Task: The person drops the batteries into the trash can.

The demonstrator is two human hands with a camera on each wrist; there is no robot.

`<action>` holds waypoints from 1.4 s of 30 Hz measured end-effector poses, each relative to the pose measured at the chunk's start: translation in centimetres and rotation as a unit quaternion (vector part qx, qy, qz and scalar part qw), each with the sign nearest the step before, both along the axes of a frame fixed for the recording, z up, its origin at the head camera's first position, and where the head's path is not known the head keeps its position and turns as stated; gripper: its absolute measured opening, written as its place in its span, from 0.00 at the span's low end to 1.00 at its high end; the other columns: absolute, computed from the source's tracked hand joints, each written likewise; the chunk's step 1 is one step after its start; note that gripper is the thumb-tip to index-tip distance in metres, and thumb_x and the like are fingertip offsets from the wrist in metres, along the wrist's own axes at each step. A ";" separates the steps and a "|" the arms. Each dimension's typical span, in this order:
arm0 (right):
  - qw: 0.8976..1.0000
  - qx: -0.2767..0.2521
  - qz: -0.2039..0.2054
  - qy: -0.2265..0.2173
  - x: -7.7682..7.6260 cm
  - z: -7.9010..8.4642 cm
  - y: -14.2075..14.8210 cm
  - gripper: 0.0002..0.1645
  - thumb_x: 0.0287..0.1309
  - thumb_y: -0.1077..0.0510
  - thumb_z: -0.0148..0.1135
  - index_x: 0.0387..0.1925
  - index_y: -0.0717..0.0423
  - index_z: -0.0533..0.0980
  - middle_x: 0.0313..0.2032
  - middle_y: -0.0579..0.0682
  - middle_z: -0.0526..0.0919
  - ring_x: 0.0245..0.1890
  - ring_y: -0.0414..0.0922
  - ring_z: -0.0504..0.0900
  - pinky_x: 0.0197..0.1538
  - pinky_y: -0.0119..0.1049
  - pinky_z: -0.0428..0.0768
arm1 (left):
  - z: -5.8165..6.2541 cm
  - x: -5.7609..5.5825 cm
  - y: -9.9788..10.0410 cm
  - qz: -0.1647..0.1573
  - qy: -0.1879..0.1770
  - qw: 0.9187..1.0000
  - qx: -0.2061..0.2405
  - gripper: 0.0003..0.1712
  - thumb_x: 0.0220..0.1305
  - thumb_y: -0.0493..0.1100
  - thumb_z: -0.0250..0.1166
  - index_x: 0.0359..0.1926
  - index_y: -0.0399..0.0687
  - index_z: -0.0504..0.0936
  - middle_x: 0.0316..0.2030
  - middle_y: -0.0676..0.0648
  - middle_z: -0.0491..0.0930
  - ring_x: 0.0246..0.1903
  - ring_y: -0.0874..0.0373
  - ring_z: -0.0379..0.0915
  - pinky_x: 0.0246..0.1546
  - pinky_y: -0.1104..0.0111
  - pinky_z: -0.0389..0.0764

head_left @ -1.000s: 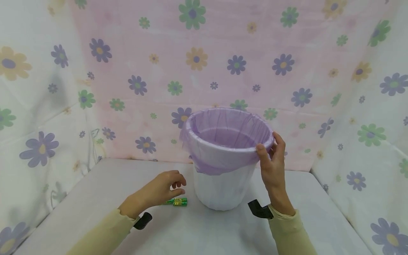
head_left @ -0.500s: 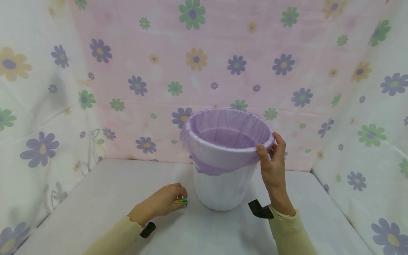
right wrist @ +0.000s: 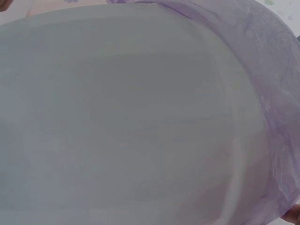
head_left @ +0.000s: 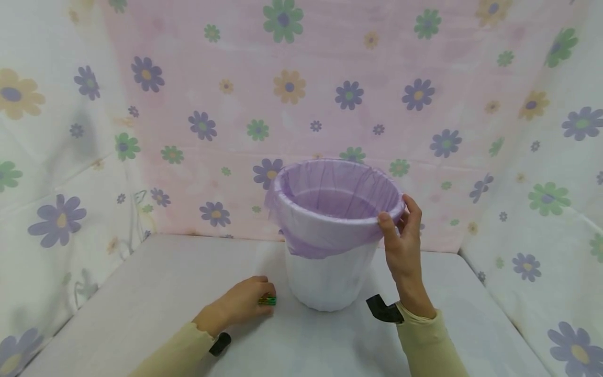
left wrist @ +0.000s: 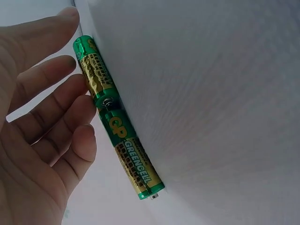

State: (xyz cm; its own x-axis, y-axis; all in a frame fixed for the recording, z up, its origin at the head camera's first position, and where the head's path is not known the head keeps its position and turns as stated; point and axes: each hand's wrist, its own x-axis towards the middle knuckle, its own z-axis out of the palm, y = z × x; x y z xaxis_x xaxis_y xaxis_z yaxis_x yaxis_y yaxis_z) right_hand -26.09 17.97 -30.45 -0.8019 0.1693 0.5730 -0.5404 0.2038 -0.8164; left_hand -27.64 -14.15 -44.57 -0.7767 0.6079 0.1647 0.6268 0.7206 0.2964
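Left hand (head_left: pixel 242 302) had descended, fingers loosely parted against glossy cylindrical batteries (left wrist: pixel 133 159); right hand (head_left: pixel 404 254) pinched the tapered, film-lined bin (head_left: pixel 330 283).

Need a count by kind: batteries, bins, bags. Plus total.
Batteries: at least 2, end to end in the left wrist view; more could be hidden
White bin: 1
Purple bag: 1, lining the bin and folded over its rim
Total: at least 4
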 end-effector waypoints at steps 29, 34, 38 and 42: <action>1.000 0.001 0.004 -0.001 0.0 0.0 0.1 0.37 0.58 0.49 0.53 0.65 0.39 0.48 0.56 0.56 0.61 0.51 0.45 0.65 0.53 0.48 0.67 | -0.2 0.4 0.0 -0.019 -0.086 0.996 0.024 0.07 0.47 0.47 0.70 0.27 0.56 0.79 0.22 0.61 0.68 0.23 0.69 0.62 0.23 0.74 0.67; 1.000 -0.001 0.003 -0.001 0.0 0.1 0.1 0.37 0.58 0.49 0.53 0.65 0.39 0.48 0.56 0.56 0.62 0.51 0.45 0.65 0.53 0.46 0.66 | -0.1 0.4 0.1 -0.020 -0.079 0.996 0.023 0.07 0.47 0.47 0.70 0.27 0.56 0.79 0.22 0.62 0.68 0.23 0.69 0.62 0.23 0.74 0.67; 1.000 -0.003 0.002 -0.004 0.0 0.1 0.1 0.37 0.58 0.49 0.53 0.65 0.39 0.48 0.56 0.56 0.62 0.51 0.44 0.65 0.53 0.45 0.66 | -0.1 0.3 0.1 -0.015 -0.080 0.997 0.018 0.07 0.47 0.48 0.70 0.27 0.57 0.79 0.22 0.62 0.68 0.23 0.69 0.62 0.23 0.75 0.67; 1.000 -0.002 0.001 -0.006 0.0 0.0 0.1 0.38 0.58 0.49 0.54 0.66 0.40 0.48 0.55 0.56 0.63 0.51 0.45 0.66 0.53 0.45 0.67 | 0.0 0.5 0.0 -0.017 -0.075 0.997 0.014 0.07 0.47 0.48 0.70 0.27 0.57 0.79 0.22 0.62 0.67 0.22 0.69 0.62 0.23 0.74 0.67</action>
